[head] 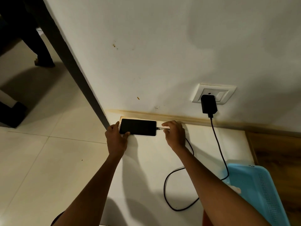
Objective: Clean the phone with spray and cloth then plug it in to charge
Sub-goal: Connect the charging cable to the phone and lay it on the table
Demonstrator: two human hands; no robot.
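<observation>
A black phone (138, 127) lies flat, screen dark, on a white surface (146, 168) against the wall. My left hand (116, 137) grips the phone's left end with thumb and fingers. My right hand (175, 133) pinches the plug of a black charging cable (219, 144) at the phone's right end; the plug tip touches the port. The cable loops over the white surface and runs up to a black charger (208, 104) seated in a white wall socket (214, 93). No spray or cloth is in view.
A light blue perforated plastic basket (260, 190) sits at the lower right, with the cable running across its corner. A dark door frame (78, 67) slants down the left. Tiled floor (40, 160) spreads to the left, wooden flooring (276, 147) at right.
</observation>
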